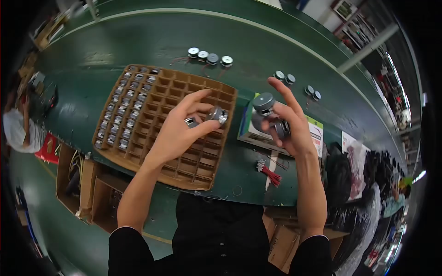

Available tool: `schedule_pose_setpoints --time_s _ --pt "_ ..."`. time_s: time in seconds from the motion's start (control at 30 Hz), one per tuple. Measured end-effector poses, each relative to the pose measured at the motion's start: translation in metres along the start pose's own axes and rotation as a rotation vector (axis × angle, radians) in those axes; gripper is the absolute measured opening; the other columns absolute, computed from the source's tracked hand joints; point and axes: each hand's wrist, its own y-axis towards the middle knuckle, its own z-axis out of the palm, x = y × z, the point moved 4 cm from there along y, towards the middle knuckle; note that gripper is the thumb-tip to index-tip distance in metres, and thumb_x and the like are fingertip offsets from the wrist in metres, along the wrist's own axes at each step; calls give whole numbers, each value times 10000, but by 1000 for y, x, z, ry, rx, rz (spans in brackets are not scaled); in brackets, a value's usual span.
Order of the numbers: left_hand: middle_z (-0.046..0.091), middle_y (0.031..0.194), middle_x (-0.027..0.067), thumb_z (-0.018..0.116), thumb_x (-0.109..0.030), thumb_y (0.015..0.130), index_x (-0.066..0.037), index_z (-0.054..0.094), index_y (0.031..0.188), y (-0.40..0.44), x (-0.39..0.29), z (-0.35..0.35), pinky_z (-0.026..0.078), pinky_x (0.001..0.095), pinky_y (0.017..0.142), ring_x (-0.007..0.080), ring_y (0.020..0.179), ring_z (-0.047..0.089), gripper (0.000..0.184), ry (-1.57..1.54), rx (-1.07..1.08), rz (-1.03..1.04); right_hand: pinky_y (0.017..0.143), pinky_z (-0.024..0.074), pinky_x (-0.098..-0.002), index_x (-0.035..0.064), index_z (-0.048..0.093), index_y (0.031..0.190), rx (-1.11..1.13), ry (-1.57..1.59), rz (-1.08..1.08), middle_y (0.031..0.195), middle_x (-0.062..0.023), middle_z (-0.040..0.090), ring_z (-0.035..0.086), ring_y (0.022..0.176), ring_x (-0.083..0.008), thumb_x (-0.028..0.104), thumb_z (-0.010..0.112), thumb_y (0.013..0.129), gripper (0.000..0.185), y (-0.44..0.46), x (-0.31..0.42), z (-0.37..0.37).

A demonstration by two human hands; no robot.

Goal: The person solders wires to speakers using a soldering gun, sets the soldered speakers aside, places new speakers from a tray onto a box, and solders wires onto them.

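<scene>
Above the divided cardboard tray (192,174), the left hand (172,133) pinches a round metal part (218,115) in a thumb-and-finger grip, seemingly for control, while beside the tray the right hand (297,126) clutches several capped parts (264,102), probably to bear them together.

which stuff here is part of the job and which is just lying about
Likely part of the job:
round metal parts in the left hand and right hand
divided cardboard tray, partly filled
similar parts on the bench

Apparently just lying about:
bundle of red wires
green-and-white box
open carton
</scene>
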Motion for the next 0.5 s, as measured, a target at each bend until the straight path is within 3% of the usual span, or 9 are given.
schedule_pose_setpoints --time_s 0.03,0.1,0.2,0.23,0.3,0.33,0.4,0.47,0.5 --pt "705 1152 116 772 -193 865 14 633 1299 16 -7 23 521 306 751 141 815 613 500 104 107 98 355 382 -199 142 450 1515 -118 30 15 862 -86 654 612 592 -87 232 573 996 541 -19 2 -22" --pt "724 1140 113 800 -188 837 -5 661 1260 46 -17 70 529 322 794 175 840 655 482 375 289 290 343 374 -198 102 557 1417 -334 -65 23 844 -61 640 587 569 -80 197 571 994 433 -51 -2 -66" --pt "716 1161 122 768 -282 854 -100 683 1245 79 -9 136 539 378 856 297 986 688 439 508 442 549 495 415 -212 35 626 1250 -473 -570 -145 827 -48 666 551 579 -52 171 677 960 324 -77 -11 -105" --pt "716 1161 122 768 -282 854 -100 683 1245 86 -7 150 539 378 856 297 986 688 439 500 458 561 610 470 -246 8 650 1173 -453 -901 -264 965 -64 701 616 705 -97 122 731 907 300 -82 -9 -113" --pt "716 1164 102 764 -303 854 -152 682 1248 91 -8 173 547 392 867 301 1023 674 430 718 483 785 688 511 -287 21 669 1136 -423 -1052 -404 1032 -79 713 666 834 -173 136 754 877 296 -82 -15 -118" --pt "701 1171 72 765 -338 846 -202 672 1266 95 -4 179 551 410 877 300 1039 664 451 790 545 738 758 521 -329 39 674 1127 -410 -1079 -323 1065 -105 712 676 943 -241 151 765 863 300 -82 -21 -123" --pt "679 1200 71 768 -349 843 -207 665 1278 89 -4 182 550 410 880 301 1036 666 468 844 517 778 788 519 -341 50 665 1147 -384 -1244 -310 1063 -104 710 677 961 -263 159 775 855 331 -89 -19 -125" --pt "614 1245 76 772 -372 843 -227 661 1296 80 -9 178 543 404 880 323 1015 666 489 914 459 809 778 513 -333 18 643 1155 -507 -1136 -387 982 -80 684 661 950 -213 149 786 841 369 -100 -8 -127" --pt "605 1220 89 757 -386 860 -217 657 1302 78 -10 174 538 401 870 314 1013 663 484 876 429 715 765 513 -324 10 640 1153 -580 -1002 -435 960 -68 669 652 934 -186 149 790 843 371 -105 -6 -137"
